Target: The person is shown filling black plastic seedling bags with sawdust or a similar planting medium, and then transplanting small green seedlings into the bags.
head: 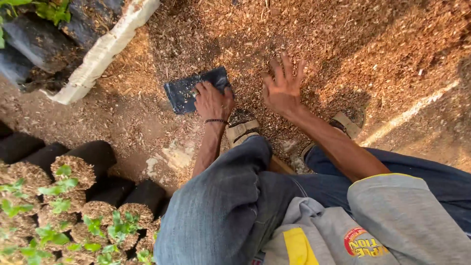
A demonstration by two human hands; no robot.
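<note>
**Left hand on a black bag, right hand spread over the sawdust**

The left hand [213,102] is closed on the near edge of a flat black plastic bag [189,91], fingers curled over it and pressing it to the ground. A dark beaded band sits on that wrist. The right hand [283,87] holds nothing: its five fingers are spread apart, palm down, just above or on the sawdust bed [343,44]; whether it touches cannot be told. The bag lies at the left edge of that bed, just left of the left hand, speckled with chips, its right corner hidden under the fingers.

Nearest the camera, the person's bent knees in blue jeans [221,206] and a grey sleeve [407,216] fill the lower frame and hide the ground beneath. Two sandalled feet show only in part: one [241,126] just below the left hand, the other [347,122] beyond the right forearm, both dusted with chips.

At lower left stand filled black seedling bags [73,172], packed side by side with small green plants in most; about ten tops can be counted, but the frame edge cuts the group off.

Farther off, at upper left, a pale, whitish edging [105,49] runs diagonally, with more black bags [34,44] behind it, partly out of view. A pale stripe [412,112] crosses the ground at far right.
</note>
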